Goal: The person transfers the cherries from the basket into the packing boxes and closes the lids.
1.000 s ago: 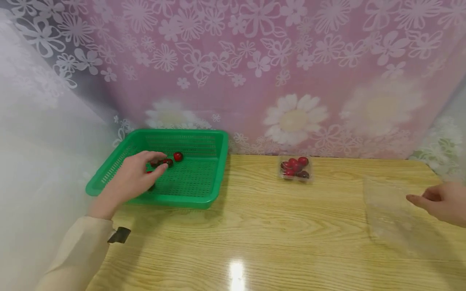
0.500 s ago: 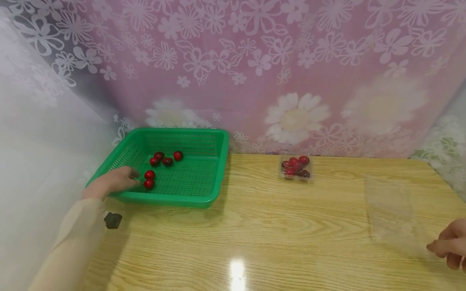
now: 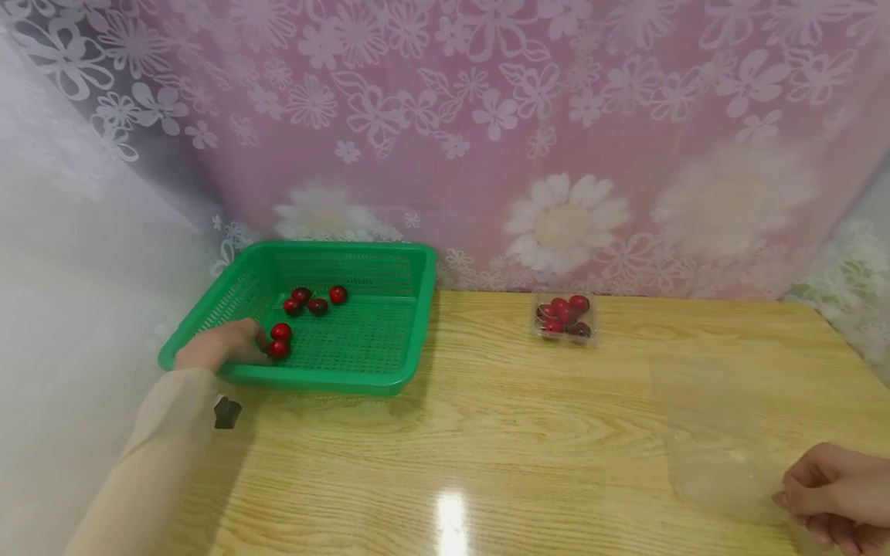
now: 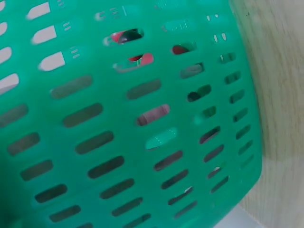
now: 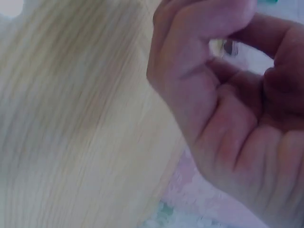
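Observation:
A green plastic basket (image 3: 361,378) with slotted walls stands at the left of the table. Inside it lie several dark red cherries (image 3: 317,306). My left hand (image 3: 225,344) reaches over the near left rim, fingers bent down beside two cherries (image 3: 280,332). How its fingertips lie against the nearer one is hard to make out. In the left wrist view, the basket wall (image 4: 109,147) hides most of the hand, and bits of red show through the slots. At the right, my right hand (image 3: 841,494) pinches the edge of a clear, flimsy plastic bag or sheet (image 3: 716,440).
A small clear plastic box (image 3: 565,316) filled with several cherries stands near the back edge of the wood-grain table (image 3: 542,440). Behind rises a pink flowered curtain (image 3: 431,139). A pale wall or cloth (image 3: 76,309) borders the left side.
My left hand has drawn back from over the middle of the basket and lowered beside the two near cherries. My right hand went toward the near edge, then left, the clear plastic shifting left with it.

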`<state>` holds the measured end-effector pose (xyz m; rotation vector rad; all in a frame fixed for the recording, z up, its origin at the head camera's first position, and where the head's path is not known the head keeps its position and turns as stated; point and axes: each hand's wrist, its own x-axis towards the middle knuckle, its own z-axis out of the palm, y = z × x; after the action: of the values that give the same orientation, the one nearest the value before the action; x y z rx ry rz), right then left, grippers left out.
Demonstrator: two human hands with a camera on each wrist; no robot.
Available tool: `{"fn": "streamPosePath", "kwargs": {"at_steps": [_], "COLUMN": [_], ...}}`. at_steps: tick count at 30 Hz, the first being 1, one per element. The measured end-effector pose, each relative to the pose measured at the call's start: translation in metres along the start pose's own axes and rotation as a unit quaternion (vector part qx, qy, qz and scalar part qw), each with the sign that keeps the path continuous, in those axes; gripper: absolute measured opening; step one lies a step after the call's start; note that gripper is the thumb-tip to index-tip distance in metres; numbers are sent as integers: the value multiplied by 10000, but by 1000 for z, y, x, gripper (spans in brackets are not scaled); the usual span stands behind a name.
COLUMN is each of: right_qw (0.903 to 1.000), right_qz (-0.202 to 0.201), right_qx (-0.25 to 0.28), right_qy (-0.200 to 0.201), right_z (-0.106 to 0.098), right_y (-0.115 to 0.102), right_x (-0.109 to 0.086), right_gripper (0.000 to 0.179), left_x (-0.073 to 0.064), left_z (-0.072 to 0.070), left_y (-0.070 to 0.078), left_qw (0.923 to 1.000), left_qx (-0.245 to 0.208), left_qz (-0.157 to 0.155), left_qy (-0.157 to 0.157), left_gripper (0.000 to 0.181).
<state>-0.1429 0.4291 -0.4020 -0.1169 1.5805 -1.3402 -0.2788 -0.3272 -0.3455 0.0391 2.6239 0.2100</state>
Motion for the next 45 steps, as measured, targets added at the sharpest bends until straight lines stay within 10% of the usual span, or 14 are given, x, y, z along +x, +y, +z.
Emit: {"fn": "streamPosePath", "kwargs": {"at_steps": [5, 19, 26, 45], "right_qw": [9965, 9858, 9675, 9750], "right_qz": [-335, -1121, -1046, -1394], "right_qx": [95, -1125, -1592, -1026], "right_qy": [-763, 553, 1665, 1394], "right_z": [28, 89, 115, 128], "right_y": [-13, -49, -61, -71], "right_x": [19, 98, 130, 147], "right_gripper": [48, 41, 42, 35], "left_x": [-2, 2, 0, -14], "left_z": [-3, -4, 0, -3], "left_y": [-2, 1, 2, 6], "left_qw": [9999, 9882, 9839, 9812], "left_qx": [90, -341, -456, -763], "left_qz": [113, 1106, 1053, 854], "left_qy": [-7, 1004, 1369, 1556], "left_gripper": [55, 34, 29, 25]}}
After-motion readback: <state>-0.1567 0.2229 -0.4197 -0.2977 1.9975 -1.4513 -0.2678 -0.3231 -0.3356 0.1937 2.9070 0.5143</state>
